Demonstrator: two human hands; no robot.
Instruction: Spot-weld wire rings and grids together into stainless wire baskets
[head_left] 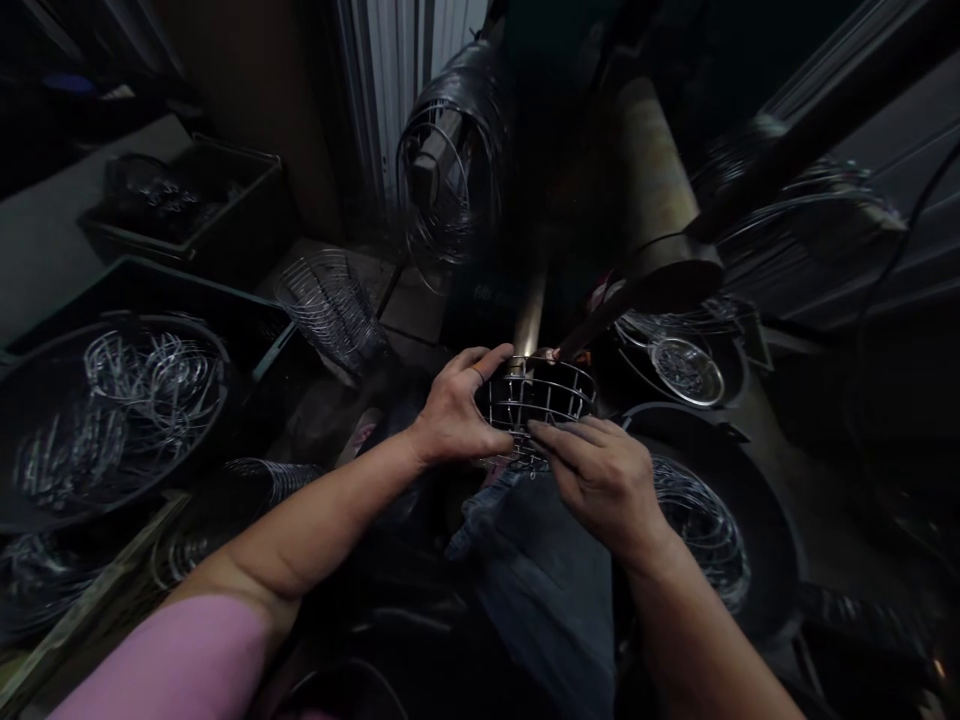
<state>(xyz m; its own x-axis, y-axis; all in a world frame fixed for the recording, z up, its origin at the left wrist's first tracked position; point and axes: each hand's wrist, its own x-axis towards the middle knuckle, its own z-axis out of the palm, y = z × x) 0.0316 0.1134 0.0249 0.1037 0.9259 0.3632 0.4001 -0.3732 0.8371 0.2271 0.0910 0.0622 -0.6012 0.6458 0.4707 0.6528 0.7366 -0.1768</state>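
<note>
A small round wire basket (551, 385) of shiny metal rings and cross wires sits in front of me, against the tips of a spot-welding machine. My left hand (459, 410) grips its left side, thumb below and fingers along the upper rim. On its near right side, my right hand (604, 465) presses with fingers held together; what lies under the fingertips is partly hidden. The brass-coloured lower electrode (529, 315) reaches toward the basket from behind. A dark upper arm (600, 325) comes down to the basket's far rim, where its copper tip touches or nearly touches the wire.
Stacked wire baskets (334, 305) stand to the left, near a wide dark tub (217, 345) of wire pieces. Another black tub (780, 520) with wire rings is at the right. A wire coil (454, 150) hangs behind. The machine's thick arm (817, 110) crosses the upper right.
</note>
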